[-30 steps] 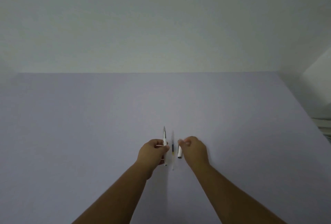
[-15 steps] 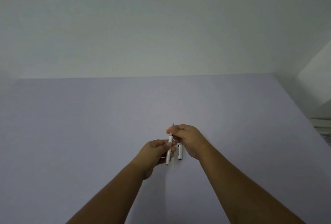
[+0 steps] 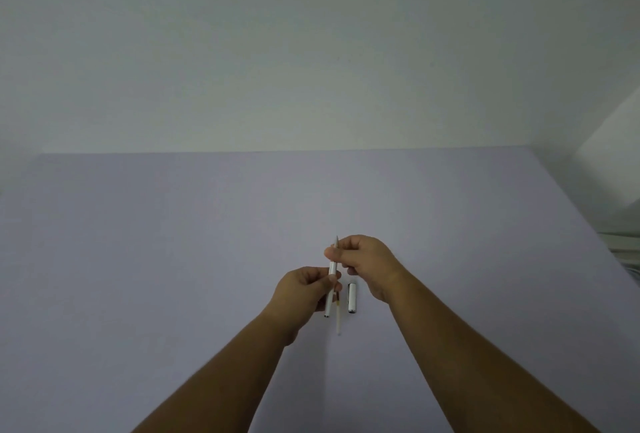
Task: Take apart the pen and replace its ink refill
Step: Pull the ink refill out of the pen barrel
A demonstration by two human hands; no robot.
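A slim white pen (image 3: 332, 268) is held above the table with its pointed tip away from me. My left hand (image 3: 304, 288) grips its barrel at the middle and lower part. My right hand (image 3: 363, 261) pinches the tip section near the front end. The white pen cap (image 3: 352, 297) lies on the table just right of my left hand. A thin pale ink refill (image 3: 338, 320) lies on the table between the pen's rear end and the cap, partly hidden under my left hand.
The pale lavender table (image 3: 173, 259) runs to a plain white wall (image 3: 311, 51) behind. The table's right edge slants down at the right, with some white cables (image 3: 623, 252) beyond it.
My right hand let go of the cap, which now lies on the table, and moved up to the pen's tip. My left hand raised the pen slightly.
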